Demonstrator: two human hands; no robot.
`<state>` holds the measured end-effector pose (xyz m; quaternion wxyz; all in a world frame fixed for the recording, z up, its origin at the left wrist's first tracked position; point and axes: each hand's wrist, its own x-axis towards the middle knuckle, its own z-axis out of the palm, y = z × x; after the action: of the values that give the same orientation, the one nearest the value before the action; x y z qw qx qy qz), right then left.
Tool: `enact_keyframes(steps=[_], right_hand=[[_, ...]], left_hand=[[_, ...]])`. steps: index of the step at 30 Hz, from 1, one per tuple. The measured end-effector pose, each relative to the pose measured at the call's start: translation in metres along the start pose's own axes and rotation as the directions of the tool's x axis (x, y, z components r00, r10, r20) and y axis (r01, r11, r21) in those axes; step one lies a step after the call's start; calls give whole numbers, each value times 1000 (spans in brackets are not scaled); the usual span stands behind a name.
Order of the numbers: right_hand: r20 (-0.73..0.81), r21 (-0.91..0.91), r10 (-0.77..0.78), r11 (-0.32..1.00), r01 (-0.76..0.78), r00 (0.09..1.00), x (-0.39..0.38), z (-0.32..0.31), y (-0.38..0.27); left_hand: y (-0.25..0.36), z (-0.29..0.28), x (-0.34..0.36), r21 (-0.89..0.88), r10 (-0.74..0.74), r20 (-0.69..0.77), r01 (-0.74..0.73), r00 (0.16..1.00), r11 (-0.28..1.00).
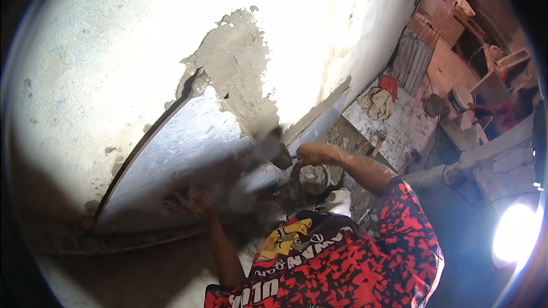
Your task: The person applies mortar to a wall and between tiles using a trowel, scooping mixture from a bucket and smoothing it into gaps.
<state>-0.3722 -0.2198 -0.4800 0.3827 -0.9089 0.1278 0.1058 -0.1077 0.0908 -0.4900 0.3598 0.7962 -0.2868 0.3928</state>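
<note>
Far off, a bucket (461,96), contents unclear; the right hand (315,153) grips a blurred trowel (280,155) pointing leftward, the left hand (193,205) spread at the panel (177,142).

Blurred dark trowel (281,157) at rough grey plaster (235,54)

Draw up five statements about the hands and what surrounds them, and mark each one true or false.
1. The left hand has its fingers spread, with the pale panel behind it. True.
2. The right hand is empty. False: the right hand grips a tool, whose head is blurred.
3. A rough grey patch marks the pale wall, above the panel in the picture. True.
4. The shirt is plain green. False: the shirt is patterned, mostly red and black.
5. A bright light glows near the picture's right edge. True.
</note>
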Motion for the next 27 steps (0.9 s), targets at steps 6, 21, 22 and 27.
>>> enact_keyframes(steps=[6, 21, 22, 27], right_hand=[[79, -61, 185, 982, -180, 980, -48, -88, -78], [13, -41, 201, 979, -200, 980, -108, -241, -188], [-65, 62, 216, 975, -212, 974, -115, -238, -192], [-203, 336, 189, 935, -113, 961, -118, -219, -166]], left_hand=[[-3, 1, -11, -21, 1, -28, -1, 1000, 1000], [-18, 17, -17, -56, -31, 43, 33, 999, 998], [-17, 17, -17, -59, -33, 33, 35, 999, 998], [-21, 13, -28, -61, -156, 173, 169, 972, 984]])
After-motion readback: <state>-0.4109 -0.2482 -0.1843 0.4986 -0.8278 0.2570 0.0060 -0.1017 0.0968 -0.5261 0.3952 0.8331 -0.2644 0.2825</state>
